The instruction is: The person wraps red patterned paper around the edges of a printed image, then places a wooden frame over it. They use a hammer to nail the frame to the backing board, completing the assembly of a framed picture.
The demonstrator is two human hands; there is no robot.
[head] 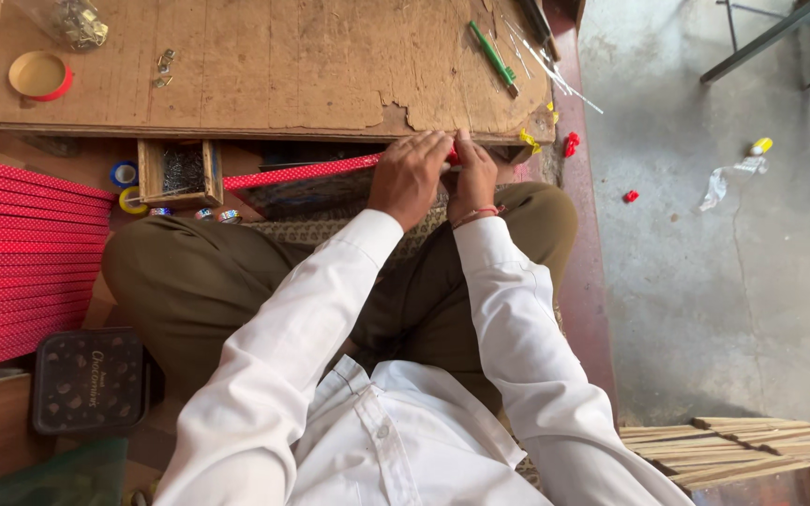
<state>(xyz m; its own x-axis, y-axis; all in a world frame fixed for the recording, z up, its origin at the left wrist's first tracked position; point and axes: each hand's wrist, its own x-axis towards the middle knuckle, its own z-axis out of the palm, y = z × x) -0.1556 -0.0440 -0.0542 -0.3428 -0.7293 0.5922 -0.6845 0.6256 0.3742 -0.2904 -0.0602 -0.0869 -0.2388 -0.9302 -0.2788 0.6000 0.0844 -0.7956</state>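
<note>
A: What do the hands hold?
B: The left hand (409, 175) lies curled over a long red strip (304, 171) with white dots, at the edge of the worn wooden board (264, 66). The right hand (472, 178) pinches its end, fingers closed.
A: And nearby?
B: A pile of similar red strips (25, 253) at the left.

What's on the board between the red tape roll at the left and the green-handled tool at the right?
In the head view, only a few small metal clips lie near the red tape roll; from there the wooden board is bare up to the green-handled tool.
</note>
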